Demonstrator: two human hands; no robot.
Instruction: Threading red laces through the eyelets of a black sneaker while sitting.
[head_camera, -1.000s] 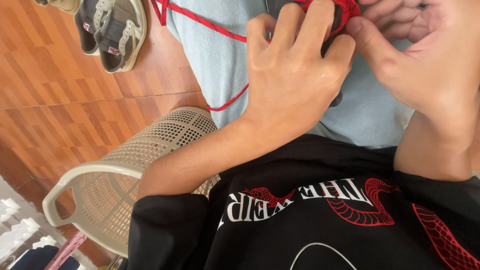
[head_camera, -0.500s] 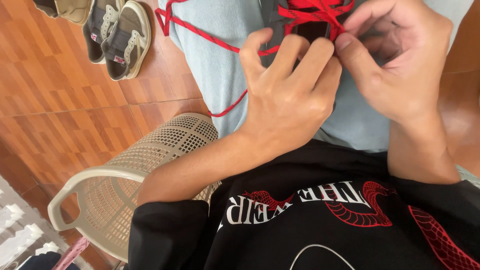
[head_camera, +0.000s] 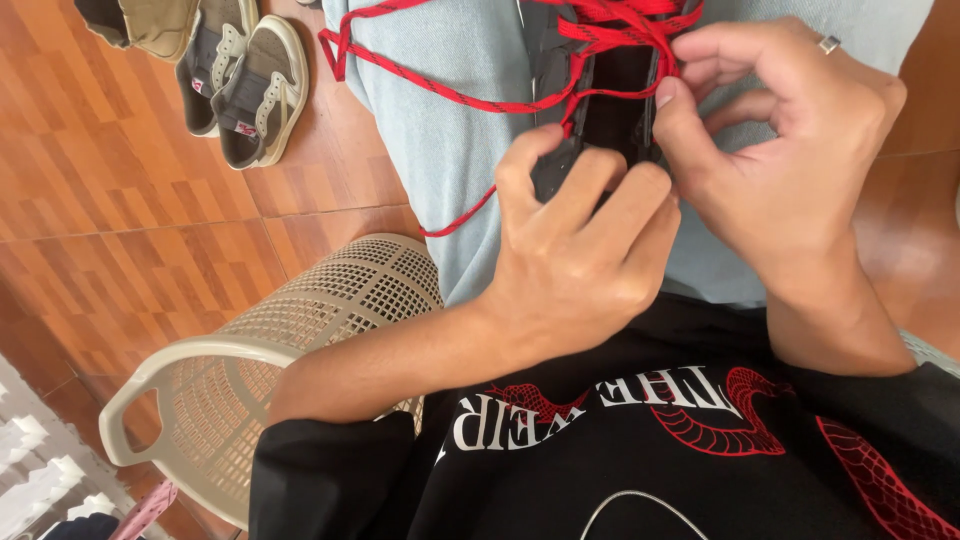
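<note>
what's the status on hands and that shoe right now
Left hand grips black shoe on lap. Right hand pinches red lace at the eyelets. Nothing blocking; beige basket sits alongside.

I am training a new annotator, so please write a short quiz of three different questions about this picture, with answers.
1. True or false: the left hand grips the black shoe.
2. Which colour is the lace? A) white B) red C) green
3. What stands on the floor under the left forearm?

Key
1. True: its fingers curl around the near end of the shoe, which rests on the lap.
2. B. The right hand pinches it at the eyelets; a loose end trails over the light blue jeans.
3. A beige plastic basket with mesh walls. Grey sneakers lie farther off.
</note>
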